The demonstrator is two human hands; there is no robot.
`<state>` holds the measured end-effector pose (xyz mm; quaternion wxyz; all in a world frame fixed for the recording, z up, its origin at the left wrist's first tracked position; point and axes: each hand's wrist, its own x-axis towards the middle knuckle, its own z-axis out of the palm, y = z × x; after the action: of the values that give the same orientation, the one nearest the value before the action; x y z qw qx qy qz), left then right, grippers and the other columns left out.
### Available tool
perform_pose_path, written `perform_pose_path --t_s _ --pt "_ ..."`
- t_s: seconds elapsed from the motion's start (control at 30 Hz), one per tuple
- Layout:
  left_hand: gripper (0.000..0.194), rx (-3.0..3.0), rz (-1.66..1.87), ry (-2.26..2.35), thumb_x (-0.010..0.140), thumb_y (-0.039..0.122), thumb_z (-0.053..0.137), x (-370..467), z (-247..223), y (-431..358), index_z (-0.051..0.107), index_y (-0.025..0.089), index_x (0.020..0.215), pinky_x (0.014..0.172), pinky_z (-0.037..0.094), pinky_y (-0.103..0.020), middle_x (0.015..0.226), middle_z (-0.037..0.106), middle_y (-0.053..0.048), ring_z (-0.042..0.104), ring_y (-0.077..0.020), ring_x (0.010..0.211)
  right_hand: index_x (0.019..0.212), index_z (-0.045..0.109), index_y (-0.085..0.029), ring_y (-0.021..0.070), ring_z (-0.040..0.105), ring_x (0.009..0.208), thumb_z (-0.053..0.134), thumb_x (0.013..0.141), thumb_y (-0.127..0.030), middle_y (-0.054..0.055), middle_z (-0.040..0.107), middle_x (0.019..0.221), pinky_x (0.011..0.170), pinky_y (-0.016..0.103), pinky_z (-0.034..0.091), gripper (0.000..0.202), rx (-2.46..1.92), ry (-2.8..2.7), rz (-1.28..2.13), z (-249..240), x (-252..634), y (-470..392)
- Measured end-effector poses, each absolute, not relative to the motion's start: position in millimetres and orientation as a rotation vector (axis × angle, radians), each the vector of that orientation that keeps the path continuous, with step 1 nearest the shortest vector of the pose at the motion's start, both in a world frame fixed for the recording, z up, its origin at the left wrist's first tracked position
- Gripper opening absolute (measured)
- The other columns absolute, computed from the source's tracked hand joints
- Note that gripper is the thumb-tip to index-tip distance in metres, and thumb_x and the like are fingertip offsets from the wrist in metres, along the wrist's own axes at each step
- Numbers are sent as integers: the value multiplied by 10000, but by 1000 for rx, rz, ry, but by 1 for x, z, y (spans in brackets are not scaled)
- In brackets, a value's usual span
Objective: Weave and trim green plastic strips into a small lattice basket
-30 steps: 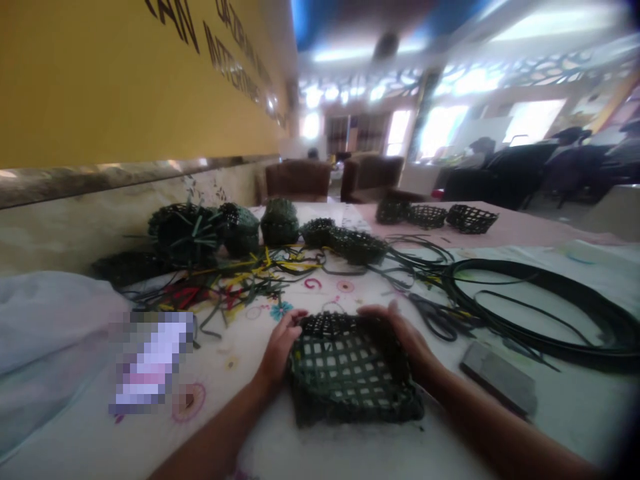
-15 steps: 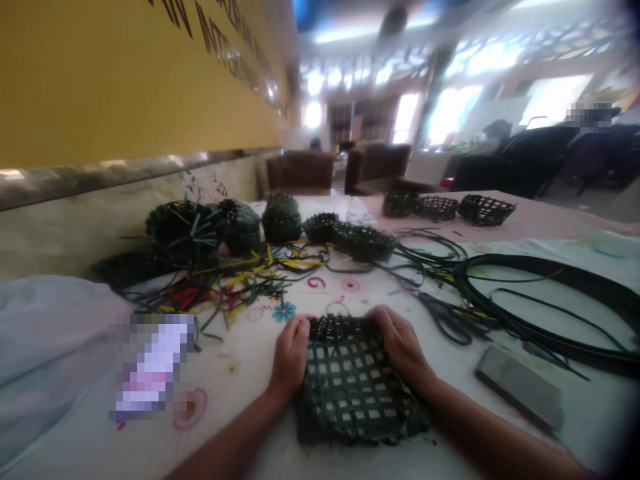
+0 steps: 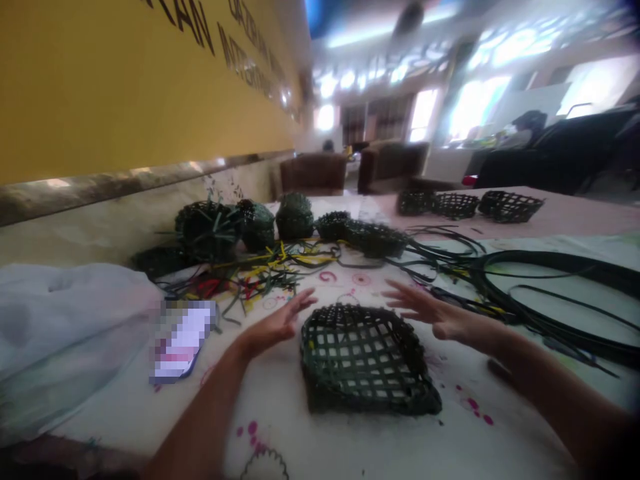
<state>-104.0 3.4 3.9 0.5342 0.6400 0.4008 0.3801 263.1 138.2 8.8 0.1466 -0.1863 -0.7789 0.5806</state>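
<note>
A dark green woven basket (image 3: 367,360) with an open lattice weave rests on the patterned white tablecloth in front of me. To its upper left, my left hand (image 3: 281,320) hovers with fingers stretched out, holding nothing. My right hand (image 3: 430,313) is spread open past the basket's far right corner, apart from it. Pale cloth shows through the gaps in the basket's base. Scissors, seen only in part (image 3: 465,300), lie beyond my right hand. My right forearm covers most of a grey block.
Several woven baskets (image 3: 294,217) line the back, three more (image 3: 511,206) stand on the pink cloth. Cut strips (image 3: 280,267) lie at centre left. A coil of dark strip (image 3: 565,260) is at right. A phone (image 3: 183,343) and a whitish plastic bag (image 3: 75,327) are at left.
Both hands have let go of the basket and moved outward, fingers now spread. The basket sits turned a little on the table. The view has shifted slightly.
</note>
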Motion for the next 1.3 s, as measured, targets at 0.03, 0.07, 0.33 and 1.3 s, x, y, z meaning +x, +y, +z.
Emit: perform_pose_path --t_s 0.03,0.07,0.33,1.3 --pt "1159 1563 827 943 624 756 681 -110 7 3 190 270 1554 1208 76 -488 1616 230 -118 129 -329 1500 1569 68 -327 360 261 1448 616 665 -818 99 195 1624 1153 526 242 1165 -506 -2319 1692 12 267 139" --pt "1216 1606 742 959 583 736 726 -114 9 2 163 277 1558 1211 34 -487 1631 183 -109 90 -331 1506 1567 39 -319 371 248 1450 628 636 -827 103 170 1630 1153 527 236 1212 -494 -2393 1698 14 269 139" --pt "1189 1626 779 1056 561 604 829 -106 -2 10 250 263 1541 1222 75 -468 1631 180 -102 159 -339 1494 1549 206 -339 359 427 1353 840 678 -483 84 234 1615 1092 467 397 1087 -631 -2345 1690 14 254 128" --pt "1306 1482 1079 1162 592 696 759 -99 -12 15 1 273 1567 1169 240 -514 1624 121 -188 229 -394 1462 636 627 -193 360 472 1292 792 696 -520 106 496 1450 1073 488 353 371 -683 -2205 1039 18 229 113"
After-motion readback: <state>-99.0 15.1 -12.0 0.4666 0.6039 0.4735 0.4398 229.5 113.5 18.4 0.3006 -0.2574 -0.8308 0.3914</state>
